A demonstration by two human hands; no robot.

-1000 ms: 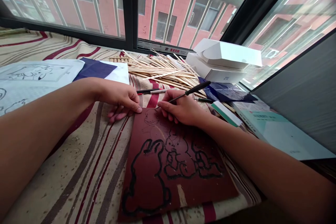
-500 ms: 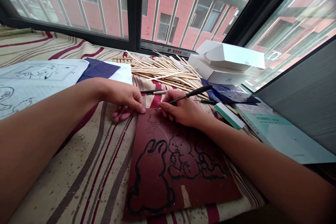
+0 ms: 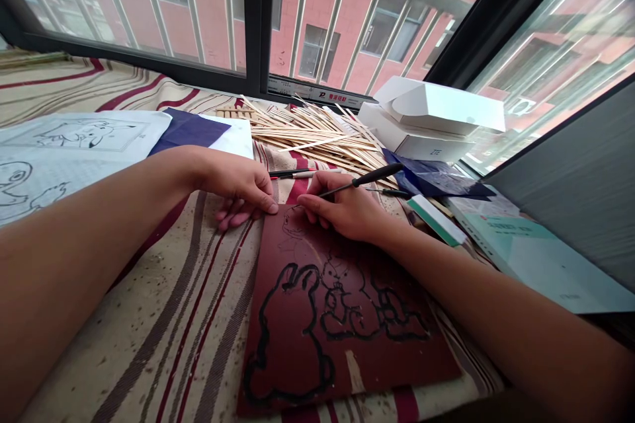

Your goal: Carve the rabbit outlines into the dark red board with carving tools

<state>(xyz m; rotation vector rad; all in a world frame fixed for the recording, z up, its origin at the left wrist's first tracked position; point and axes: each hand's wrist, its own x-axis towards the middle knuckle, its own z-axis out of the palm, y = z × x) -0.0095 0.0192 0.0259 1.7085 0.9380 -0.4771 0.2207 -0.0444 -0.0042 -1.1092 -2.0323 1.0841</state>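
A dark red board (image 3: 347,370) with black outlined animal figures lies on the striped cloth (image 3: 163,317). My right hand (image 3: 342,208) rests on its upper part, closed around a thin tool with a black handle (image 3: 380,175). The tool's tip is near faint line drawing at the board's top left, mostly screened by my fingers. At the top left corner, my left hand (image 3: 245,195) grips the board's edge between thumb and curled fingers.
Thin wooden sticks (image 3: 317,132) are heaped by the window, beside a white box (image 3: 431,115). Pens (image 3: 292,173) lie behind my hands. Paper drawings (image 3: 84,145) are at left; a green-white eraser-like block (image 3: 436,219) and a pale book (image 3: 536,251) at right.
The whole view has shifted slightly, so everything sits a little further right. Both hands keep nearly the same places on the board.
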